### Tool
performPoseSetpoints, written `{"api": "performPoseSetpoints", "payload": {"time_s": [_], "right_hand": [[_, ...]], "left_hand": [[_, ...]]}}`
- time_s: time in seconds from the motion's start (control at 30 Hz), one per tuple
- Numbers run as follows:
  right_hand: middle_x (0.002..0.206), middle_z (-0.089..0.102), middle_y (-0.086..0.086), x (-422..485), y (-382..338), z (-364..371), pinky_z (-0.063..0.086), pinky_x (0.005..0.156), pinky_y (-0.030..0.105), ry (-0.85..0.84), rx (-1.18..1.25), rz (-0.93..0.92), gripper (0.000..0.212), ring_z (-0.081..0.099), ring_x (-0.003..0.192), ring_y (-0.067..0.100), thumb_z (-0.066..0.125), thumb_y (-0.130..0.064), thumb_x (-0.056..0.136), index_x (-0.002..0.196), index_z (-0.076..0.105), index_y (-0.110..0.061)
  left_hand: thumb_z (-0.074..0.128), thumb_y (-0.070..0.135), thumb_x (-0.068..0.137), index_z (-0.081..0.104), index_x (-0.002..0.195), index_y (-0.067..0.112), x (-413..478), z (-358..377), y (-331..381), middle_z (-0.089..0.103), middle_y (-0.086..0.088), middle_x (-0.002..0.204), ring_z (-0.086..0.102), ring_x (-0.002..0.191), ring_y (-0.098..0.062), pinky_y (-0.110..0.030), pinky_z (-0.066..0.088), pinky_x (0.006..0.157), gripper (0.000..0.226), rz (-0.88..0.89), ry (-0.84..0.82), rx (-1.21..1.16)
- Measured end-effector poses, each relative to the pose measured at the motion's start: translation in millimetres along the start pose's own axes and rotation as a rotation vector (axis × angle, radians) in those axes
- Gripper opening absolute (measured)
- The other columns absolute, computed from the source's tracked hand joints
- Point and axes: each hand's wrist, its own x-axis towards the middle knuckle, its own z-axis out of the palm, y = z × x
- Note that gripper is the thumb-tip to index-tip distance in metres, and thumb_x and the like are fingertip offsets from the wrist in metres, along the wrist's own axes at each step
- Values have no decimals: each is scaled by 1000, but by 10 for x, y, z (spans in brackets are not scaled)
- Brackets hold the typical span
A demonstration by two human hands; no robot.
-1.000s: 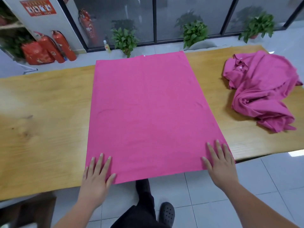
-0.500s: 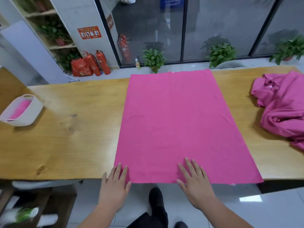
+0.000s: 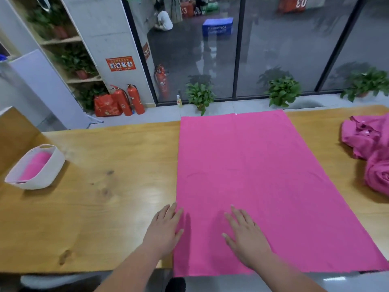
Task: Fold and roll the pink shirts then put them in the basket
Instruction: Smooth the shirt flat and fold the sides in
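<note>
Pink shirt (image 3: 252,175) lies flat on the wooden table (image 3: 105,197); your left hand (image 3: 166,228) and right hand (image 3: 246,237) rest at its near left corner, fingers straight, gripping nothing. Roll tightly, keeping edges aligned.

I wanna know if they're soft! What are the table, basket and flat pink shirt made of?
Table: looks like varnished wood; grain, knots and glossy reflections show.
Basket: maybe soft woven fabric, matte white; too blurred to be sure.
Flat pink shirt: matte cloth, lying limp.
</note>
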Motion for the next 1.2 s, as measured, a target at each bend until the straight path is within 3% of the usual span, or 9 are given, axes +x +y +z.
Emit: {"api": "performPoseSetpoints", "payload": {"time_s": [0.07,0.17,0.23,0.3,0.4,0.5,0.63,0.83,1.2], "right_hand": [[174,-18,-13,133,-279,88,13,132,45,-6,14,-28,88,-7,163,21,3,-73,88,168,1,-35],[175,-10,-13,258,-718,290,13,131,44,-53,25,-21,79,-2,163,21,24,-68,100,168,5,-35],[175,15,-10,304,-964,436,29,126,48,-62,15,25,74,18,161,25,41,-65,98,165,23,-38],[159,48,-6,357,-1146,527,52,107,51,-42,1,117,67,50,143,28,62,-62,86,148,54,-36],[132,65,-1,475,-1363,589,61,86,50,69,-16,270,56,65,117,29,84,-49,72,122,72,-26],[138,63,2,625,-1548,597,60,94,52,148,-18,330,64,63,125,31,85,-44,74,131,70,-21],[151,55,-4,785,-1743,662,56,104,46,139,16,327,67,56,137,27,75,-51,82,143,61,-27],[155,45,-4,959,-1903,553,46,114,47,169,65,413,66,42,146,26,58,-55,89,150,49,-31],[170,25,-3,1258,-1904,525,35,122,49,205,77,438,80,25,156,29,61,-67,90,158,39,-31]], "left_hand": [[39,55,106,8,168,32,180,-44,-195,-2,4,176,-2,163,-29,-47,12,132,74,79,-41,38],[35,61,104,9,169,31,322,-8,-506,1,7,176,-2,163,-30,-47,10,131,76,197,-96,77],[34,64,101,19,167,30,395,54,-708,15,6,175,15,160,-32,-47,20,129,75,276,-92,77],[38,62,100,35,161,31,514,100,-872,36,8,167,36,150,-32,-46,35,122,69,340,-56,57],[41,60,100,42,153,32,776,42,-967,47,5,152,44,139,-29,-44,41,115,60,444,12,31],[37,61,102,31,158,33,1128,-102,-1007,33,-3,162,31,149,-31,-47,34,120,63,444,36,38],[41,60,102,18,166,29,1633,-246,-1046,6,-7,175,7,160,-35,-54,20,127,74,375,2,52],[43,61,102,21,166,25,2170,-367,-1131,9,-9,176,7,161,-36,-51,13,129,77,332,38,19],[35,76,99,6,168,34,2612,-448,-1287,-7,7,177,0,162,-32,-55,16,128,86,313,-60,85]]}}
